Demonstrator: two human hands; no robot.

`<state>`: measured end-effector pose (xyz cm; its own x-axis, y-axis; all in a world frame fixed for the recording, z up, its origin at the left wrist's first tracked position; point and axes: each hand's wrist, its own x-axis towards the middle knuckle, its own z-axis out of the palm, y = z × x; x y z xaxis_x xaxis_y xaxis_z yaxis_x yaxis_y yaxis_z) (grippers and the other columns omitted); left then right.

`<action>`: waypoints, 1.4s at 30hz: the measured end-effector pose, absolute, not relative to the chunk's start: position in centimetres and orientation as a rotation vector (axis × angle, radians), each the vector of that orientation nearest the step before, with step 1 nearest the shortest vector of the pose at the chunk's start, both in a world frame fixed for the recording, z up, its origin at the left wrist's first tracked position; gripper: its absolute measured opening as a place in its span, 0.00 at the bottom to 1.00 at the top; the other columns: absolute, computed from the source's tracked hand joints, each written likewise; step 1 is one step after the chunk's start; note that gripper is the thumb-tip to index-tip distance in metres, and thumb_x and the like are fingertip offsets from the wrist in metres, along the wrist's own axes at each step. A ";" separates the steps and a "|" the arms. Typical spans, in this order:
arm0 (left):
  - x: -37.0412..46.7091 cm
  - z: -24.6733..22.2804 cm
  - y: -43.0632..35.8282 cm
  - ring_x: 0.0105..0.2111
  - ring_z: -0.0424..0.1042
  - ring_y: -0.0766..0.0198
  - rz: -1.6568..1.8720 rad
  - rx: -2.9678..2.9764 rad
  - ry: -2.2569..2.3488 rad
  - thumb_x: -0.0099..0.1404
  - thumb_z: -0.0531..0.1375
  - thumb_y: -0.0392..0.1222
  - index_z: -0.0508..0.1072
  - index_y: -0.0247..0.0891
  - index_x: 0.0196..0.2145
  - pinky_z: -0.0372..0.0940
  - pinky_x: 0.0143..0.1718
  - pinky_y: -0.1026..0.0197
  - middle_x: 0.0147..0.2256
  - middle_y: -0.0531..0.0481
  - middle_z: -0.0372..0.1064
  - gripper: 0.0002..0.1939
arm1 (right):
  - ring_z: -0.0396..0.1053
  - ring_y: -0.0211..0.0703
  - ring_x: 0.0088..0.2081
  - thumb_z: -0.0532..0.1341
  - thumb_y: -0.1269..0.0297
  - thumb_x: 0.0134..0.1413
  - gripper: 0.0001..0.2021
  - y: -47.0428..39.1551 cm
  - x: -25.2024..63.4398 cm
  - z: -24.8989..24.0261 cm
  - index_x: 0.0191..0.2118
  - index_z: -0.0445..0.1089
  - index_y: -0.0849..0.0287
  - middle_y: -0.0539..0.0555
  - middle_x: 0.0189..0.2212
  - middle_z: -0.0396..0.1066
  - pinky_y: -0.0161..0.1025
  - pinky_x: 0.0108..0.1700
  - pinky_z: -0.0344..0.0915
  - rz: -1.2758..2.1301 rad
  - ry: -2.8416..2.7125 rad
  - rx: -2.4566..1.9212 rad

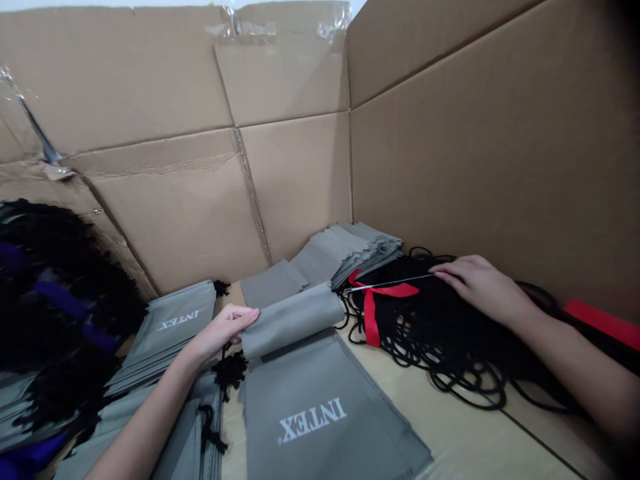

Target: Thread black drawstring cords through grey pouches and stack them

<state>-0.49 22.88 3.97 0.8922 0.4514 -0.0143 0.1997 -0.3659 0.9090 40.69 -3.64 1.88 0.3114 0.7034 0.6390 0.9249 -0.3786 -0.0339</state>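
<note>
My left hand point(235, 327) pinches the left end of a grey fabric pouch point(295, 319), held a little above a stack of flat grey pouches point(320, 400) printed INTEX. Out to the right, my right hand point(473, 283) is closed with its fingertips on a thin metal rod point(387, 284), like a long needle. Its far tip meets the right edge of the held pouch; whether it goes inside the hem is too small to tell. Beneath the rod and my right hand lies a heap of black cord loops point(430, 327), with a red ribbon point(371, 313) around part of it.
Corded pouches point(177, 320) are stacked at left, beside a dark pile with blue ties point(63, 300). More plain pouches point(325, 250) fan out at the back. Tall cardboard walls point(295, 173) rise behind and along the right point(490, 153). Another red strip point(603, 323) lies far right.
</note>
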 end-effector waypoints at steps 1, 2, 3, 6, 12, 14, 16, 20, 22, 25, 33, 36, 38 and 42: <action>-0.3 3.8 22.7 0.19 0.40 0.73 0.265 1.976 0.478 0.57 0.53 0.61 0.53 0.37 0.19 0.38 0.18 0.68 0.19 0.59 0.40 0.25 | 0.60 0.55 0.46 0.50 0.54 0.55 0.19 -3.4 39.5 2.4 0.41 0.72 0.59 0.62 0.36 0.71 0.48 0.45 0.60 -0.876 -1.421 -2.224; -0.2 3.7 22.5 0.19 0.41 0.73 0.242 1.995 0.478 0.57 0.53 0.61 0.53 0.37 0.19 0.39 0.18 0.68 0.19 0.58 0.41 0.25 | 0.58 0.58 0.48 0.52 0.52 0.54 0.20 -3.2 38.0 3.0 0.43 0.71 0.61 0.63 0.39 0.70 0.52 0.48 0.57 -0.984 -1.417 -2.211; 0.0 3.5 22.2 0.19 0.41 0.73 0.220 2.012 0.475 0.58 0.53 0.61 0.53 0.37 0.19 0.39 0.18 0.67 0.19 0.58 0.41 0.25 | 0.57 0.59 0.49 0.52 0.51 0.54 0.22 -2.9 36.2 3.6 0.45 0.70 0.62 0.65 0.44 0.67 0.54 0.51 0.53 -1.032 -1.442 -2.185; 0.6 3.1 21.5 0.20 0.41 0.72 0.189 2.034 0.449 0.58 0.52 0.60 0.52 0.37 0.18 0.39 0.18 0.67 0.19 0.58 0.39 0.25 | 0.57 0.54 0.49 0.49 0.52 0.57 0.19 -1.6 30.2 4.5 0.48 0.67 0.54 0.58 0.47 0.66 0.54 0.52 0.53 -0.749 -1.615 -2.020; 1.1 2.8 20.9 0.20 0.41 0.72 0.116 2.019 0.454 0.57 0.52 0.62 0.55 0.36 0.20 0.38 0.19 0.66 0.20 0.57 0.41 0.25 | 0.63 0.45 0.39 0.48 0.56 0.60 0.14 0.3 24.5 2.8 0.29 0.65 0.55 0.50 0.30 0.69 0.56 0.55 0.46 -0.210 -1.926 -1.849; 1.0 2.7 21.1 0.19 0.40 0.72 0.115 1.997 0.452 0.57 0.53 0.61 0.53 0.37 0.19 0.37 0.19 0.65 0.19 0.58 0.40 0.25 | 0.63 0.43 0.35 0.47 0.57 0.61 0.15 0.4 25.3 2.3 0.27 0.64 0.56 0.51 0.28 0.68 0.48 0.49 0.55 -0.167 -1.908 -1.814; 0.8 2.5 21.5 0.19 0.39 0.73 0.105 1.976 0.449 0.57 0.53 0.61 0.52 0.37 0.18 0.36 0.19 0.65 0.18 0.58 0.39 0.25 | 0.64 0.43 0.33 0.47 0.57 0.61 0.16 0.3 26.6 2.1 0.27 0.64 0.56 0.51 0.27 0.68 0.40 0.39 0.60 -0.126 -1.846 -1.800; 0.4 2.2 22.1 0.18 0.39 0.74 0.102 1.943 0.488 0.57 0.54 0.60 0.50 0.38 0.19 0.36 0.19 0.66 0.18 0.59 0.38 0.26 | 0.66 0.43 0.33 0.48 0.56 0.60 0.15 -0.3 28.3 2.1 0.28 0.66 0.56 0.51 0.28 0.70 0.39 0.36 0.60 -0.165 -1.740 -1.826; 0.2 2.1 22.4 0.18 0.40 0.74 0.103 1.929 0.499 0.57 0.54 0.60 0.50 0.38 0.19 0.37 0.18 0.67 0.18 0.59 0.39 0.25 | 0.67 0.45 0.35 0.49 0.55 0.59 0.15 -0.3 28.5 2.0 0.30 0.68 0.55 0.52 0.31 0.71 0.40 0.37 0.61 -0.185 -1.713 -1.833; 0.2 1.8 22.6 0.17 0.40 0.74 0.098 1.919 0.489 0.57 0.54 0.61 0.52 0.37 0.19 0.38 0.18 0.67 0.17 0.60 0.40 0.25 | 0.68 0.46 0.40 0.49 0.55 0.59 0.14 0.0 28.4 1.6 0.37 0.69 0.54 0.53 0.36 0.72 0.42 0.42 0.63 -0.143 -1.698 -1.824; 0.2 2.0 22.4 0.17 0.40 0.74 0.083 1.913 0.489 0.56 0.54 0.61 0.52 0.37 0.18 0.37 0.18 0.66 0.16 0.59 0.43 0.26 | 0.53 0.52 0.57 0.52 0.54 0.57 0.19 0.5 26.2 1.1 0.53 0.63 0.51 0.57 0.54 0.60 0.58 0.58 0.43 -0.120 -1.889 -1.712; 0.2 2.0 22.5 0.17 0.41 0.74 0.102 1.896 0.501 0.55 0.55 0.61 0.53 0.37 0.18 0.37 0.18 0.66 0.16 0.60 0.42 0.26 | 0.61 0.48 0.50 0.51 0.54 0.58 0.15 0.5 25.4 1.3 0.41 0.70 0.54 0.55 0.44 0.69 0.56 0.58 0.42 0.081 -1.898 -1.662; 0.1 2.0 22.6 0.16 0.41 0.74 0.124 1.886 0.515 0.55 0.55 0.61 0.54 0.36 0.18 0.37 0.17 0.66 0.15 0.60 0.43 0.25 | 0.66 0.45 0.41 0.48 0.54 0.60 0.17 0.4 25.3 1.6 0.34 0.70 0.56 0.52 0.35 0.71 0.52 0.55 0.50 0.248 -1.830 -1.637; 0.3 1.9 22.5 0.16 0.40 0.74 0.141 1.846 0.547 0.55 0.56 0.61 0.54 0.37 0.18 0.37 0.17 0.67 0.15 0.60 0.42 0.25 | 0.67 0.43 0.33 0.49 0.52 0.58 0.18 -0.2 25.9 2.3 0.33 0.70 0.58 0.52 0.30 0.71 0.39 0.38 0.64 0.416 -1.580 -1.602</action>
<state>0.26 22.50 1.91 0.8841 0.4350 -0.1706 0.2979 -0.2435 0.9230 25.91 -0.22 2.25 0.1551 0.9383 0.3093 0.6645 0.1326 -0.7354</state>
